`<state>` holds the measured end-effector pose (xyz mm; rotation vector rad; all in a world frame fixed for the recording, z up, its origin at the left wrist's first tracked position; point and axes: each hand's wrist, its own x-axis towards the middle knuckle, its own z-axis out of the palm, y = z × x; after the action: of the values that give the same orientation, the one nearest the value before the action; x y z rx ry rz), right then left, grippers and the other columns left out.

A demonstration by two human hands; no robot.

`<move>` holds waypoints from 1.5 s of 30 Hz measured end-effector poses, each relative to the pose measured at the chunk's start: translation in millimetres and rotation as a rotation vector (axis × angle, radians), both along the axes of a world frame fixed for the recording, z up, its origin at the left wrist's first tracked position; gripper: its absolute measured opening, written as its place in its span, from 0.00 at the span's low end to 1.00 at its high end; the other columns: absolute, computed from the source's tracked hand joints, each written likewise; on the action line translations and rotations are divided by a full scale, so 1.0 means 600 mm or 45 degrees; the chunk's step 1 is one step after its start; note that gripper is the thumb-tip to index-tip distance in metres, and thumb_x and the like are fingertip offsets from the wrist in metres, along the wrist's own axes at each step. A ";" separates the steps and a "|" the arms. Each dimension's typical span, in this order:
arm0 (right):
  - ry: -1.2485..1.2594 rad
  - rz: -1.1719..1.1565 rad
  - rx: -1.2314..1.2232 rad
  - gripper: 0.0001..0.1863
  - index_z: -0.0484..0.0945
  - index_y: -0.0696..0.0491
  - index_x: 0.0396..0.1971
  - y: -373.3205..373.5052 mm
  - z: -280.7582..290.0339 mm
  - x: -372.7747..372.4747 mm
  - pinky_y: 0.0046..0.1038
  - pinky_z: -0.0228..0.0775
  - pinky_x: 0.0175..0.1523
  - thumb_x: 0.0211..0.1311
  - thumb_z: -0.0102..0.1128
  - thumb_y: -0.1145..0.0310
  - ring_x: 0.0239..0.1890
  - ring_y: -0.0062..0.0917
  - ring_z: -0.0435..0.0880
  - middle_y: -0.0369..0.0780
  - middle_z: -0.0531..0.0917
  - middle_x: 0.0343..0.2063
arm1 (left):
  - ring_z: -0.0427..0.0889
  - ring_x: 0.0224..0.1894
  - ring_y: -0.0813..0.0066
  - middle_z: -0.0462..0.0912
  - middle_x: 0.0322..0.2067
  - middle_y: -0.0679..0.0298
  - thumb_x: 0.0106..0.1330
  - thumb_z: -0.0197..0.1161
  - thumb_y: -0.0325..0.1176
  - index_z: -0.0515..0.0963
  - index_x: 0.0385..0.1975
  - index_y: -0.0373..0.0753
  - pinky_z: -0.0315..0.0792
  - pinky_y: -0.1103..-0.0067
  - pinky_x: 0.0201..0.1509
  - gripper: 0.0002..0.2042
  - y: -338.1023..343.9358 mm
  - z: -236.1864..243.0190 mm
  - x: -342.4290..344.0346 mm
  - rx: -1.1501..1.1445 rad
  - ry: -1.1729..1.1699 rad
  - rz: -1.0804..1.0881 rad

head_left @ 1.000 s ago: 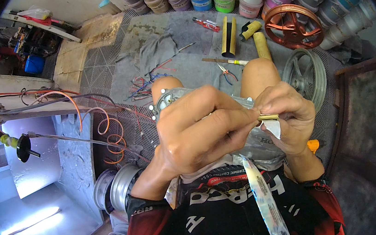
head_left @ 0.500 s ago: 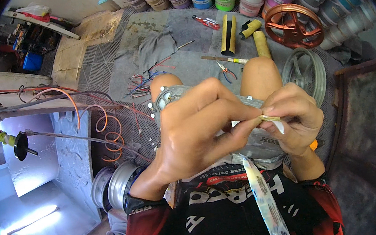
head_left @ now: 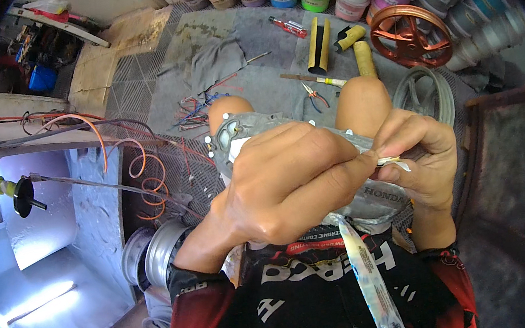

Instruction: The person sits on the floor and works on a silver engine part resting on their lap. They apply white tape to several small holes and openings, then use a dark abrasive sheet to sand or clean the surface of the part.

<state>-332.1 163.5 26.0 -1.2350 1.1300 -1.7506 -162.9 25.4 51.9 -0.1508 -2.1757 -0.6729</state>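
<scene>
Both of my hands meet above my lap, fingertips pinched together around a small pale yellow and white strip, perhaps tape (head_left: 392, 161). My left hand (head_left: 303, 179) is closed, and its fingertips, pressed near the strip's left end, hide that end. Thumb and forefinger of my right hand (head_left: 419, 149) pinch the strip, with a white flap sticking out below. Under the hands a grey metal cover (head_left: 379, 197), like an engine casing, rests across my thighs. Small white round plugs (head_left: 349, 133) sit along its rim, and my left hand hides much of its middle.
A long printed plastic strip (head_left: 371, 275) hangs over my shirt. On the floor ahead lie pliers (head_left: 315, 96), a file (head_left: 311, 80), a screwdriver (head_left: 287, 26), yellow-taped tubes (head_left: 319, 46) and a grey cloth (head_left: 215, 64). A copper-coloured wheel (head_left: 410, 36) stands right; coiled orange hose (head_left: 140, 168) hangs left.
Both hands have shifted slightly right, and my left hand has rolled so its back shows more. The white flap has turned sideways. My view has moved a little.
</scene>
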 end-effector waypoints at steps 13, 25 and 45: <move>-0.362 0.444 0.667 0.07 0.83 0.64 0.35 -0.004 0.011 -0.040 0.18 0.77 0.33 0.60 0.72 0.78 0.26 0.19 0.85 0.40 0.86 0.26 | 0.82 0.28 0.73 0.85 0.32 0.61 0.36 0.62 0.34 0.87 0.33 0.31 0.78 0.82 0.31 0.22 -0.028 -0.050 -0.009 -0.541 0.313 -0.102; 0.216 0.144 0.248 0.06 0.82 0.61 0.33 -0.016 0.002 -0.007 0.23 0.73 0.32 0.58 0.71 0.79 0.28 0.23 0.82 0.43 0.84 0.31 | 0.80 0.28 0.74 0.85 0.34 0.64 0.41 0.74 0.26 0.88 0.36 0.37 0.73 0.82 0.30 0.17 -0.047 -0.049 0.020 -0.361 0.130 -0.056; -0.388 0.276 0.330 0.09 0.82 0.61 0.36 -0.007 -0.007 0.023 0.20 0.72 0.41 0.57 0.72 0.81 0.36 0.21 0.83 0.41 0.84 0.36 | 0.83 0.28 0.73 0.85 0.37 0.61 0.48 0.72 0.23 0.87 0.40 0.35 0.77 0.81 0.29 0.17 -0.024 -0.033 0.047 -0.357 -0.055 0.011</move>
<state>-318.2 159.2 21.8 -0.8649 0.9687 -1.5129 -134.7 11.2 32.2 -0.2755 -2.3031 -0.3663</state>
